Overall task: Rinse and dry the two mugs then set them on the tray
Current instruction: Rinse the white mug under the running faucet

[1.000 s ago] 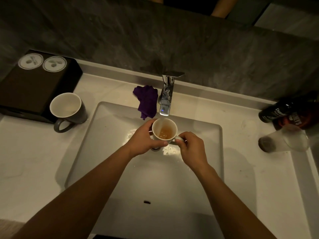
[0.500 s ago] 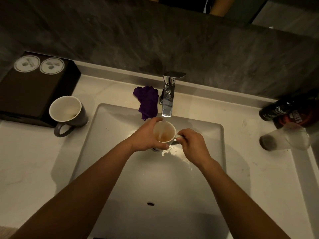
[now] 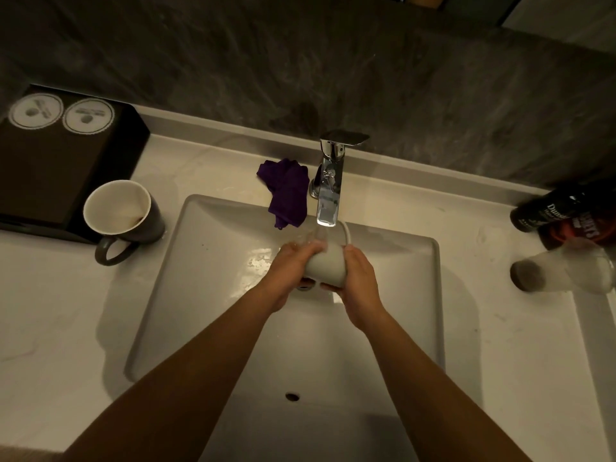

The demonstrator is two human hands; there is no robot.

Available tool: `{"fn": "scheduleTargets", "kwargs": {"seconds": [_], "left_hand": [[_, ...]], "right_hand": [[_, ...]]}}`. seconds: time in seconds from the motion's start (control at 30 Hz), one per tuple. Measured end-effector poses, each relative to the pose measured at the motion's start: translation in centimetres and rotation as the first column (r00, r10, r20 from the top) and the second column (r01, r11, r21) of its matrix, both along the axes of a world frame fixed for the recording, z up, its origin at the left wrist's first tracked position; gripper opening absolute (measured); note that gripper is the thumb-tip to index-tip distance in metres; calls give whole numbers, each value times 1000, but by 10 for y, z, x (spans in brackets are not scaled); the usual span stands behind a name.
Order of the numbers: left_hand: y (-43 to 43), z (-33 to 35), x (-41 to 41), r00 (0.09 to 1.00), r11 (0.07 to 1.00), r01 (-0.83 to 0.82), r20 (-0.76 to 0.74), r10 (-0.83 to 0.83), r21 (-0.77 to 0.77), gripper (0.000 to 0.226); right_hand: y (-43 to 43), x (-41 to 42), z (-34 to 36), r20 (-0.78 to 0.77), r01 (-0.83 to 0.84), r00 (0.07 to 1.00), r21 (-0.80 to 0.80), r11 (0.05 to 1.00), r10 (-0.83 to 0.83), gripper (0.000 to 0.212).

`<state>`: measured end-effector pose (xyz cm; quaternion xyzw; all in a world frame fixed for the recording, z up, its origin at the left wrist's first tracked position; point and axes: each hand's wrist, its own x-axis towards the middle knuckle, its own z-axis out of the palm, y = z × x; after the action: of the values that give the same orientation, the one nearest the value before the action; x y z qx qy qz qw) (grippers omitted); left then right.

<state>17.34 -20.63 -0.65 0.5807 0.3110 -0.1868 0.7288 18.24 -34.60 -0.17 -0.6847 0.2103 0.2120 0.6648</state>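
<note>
A white mug [image 3: 327, 265] lies tipped on its side over the sink basin [image 3: 206, 295], mouth turned toward the wall, right under the chrome tap [image 3: 329, 195]. Water runs from the spout onto it. My left hand [image 3: 289, 271] grips its left side and my right hand [image 3: 358, 278] grips its right side. A second mug [image 3: 121, 213], dark outside and white inside with a brown stain, stands upright on the counter left of the basin. Behind that mug sits a dark tray [image 3: 50, 175] with two round paper lids. A purple cloth [image 3: 287, 191] lies crumpled left of the tap.
At the right edge of the counter lie a dark bottle [image 3: 546, 211], a red-labelled bottle [image 3: 583, 228] and a clear tumbler on its side [image 3: 563, 271]. A dark stone wall rises behind the tap. The basin's overflow hole [image 3: 292, 396] is at the near side.
The mug was upright with brownish liquid inside; it has now been tipped over on its side, emptied into the basin, and both hands have shifted around its body.
</note>
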Motion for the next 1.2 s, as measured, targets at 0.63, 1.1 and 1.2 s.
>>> {"fn": "scheduleTargets", "kwargs": {"seconds": [0.63, 1.1, 1.2], "left_hand": [[-6, -11, 6, 997, 998, -2, 79, 8, -70, 64], [3, -14, 15, 989, 992, -78, 117, 89, -98, 47], [9, -4, 20, 975, 962, -65, -224, 4, -265, 51]], "right_hand": [[10, 38, 12, -204, -102, 979, -391, 915, 22, 46], [3, 38, 15, -336, -257, 922, -164, 952, 191, 60], [5, 26, 5, -60, -192, 981, -359, 913, 183, 52]]}}
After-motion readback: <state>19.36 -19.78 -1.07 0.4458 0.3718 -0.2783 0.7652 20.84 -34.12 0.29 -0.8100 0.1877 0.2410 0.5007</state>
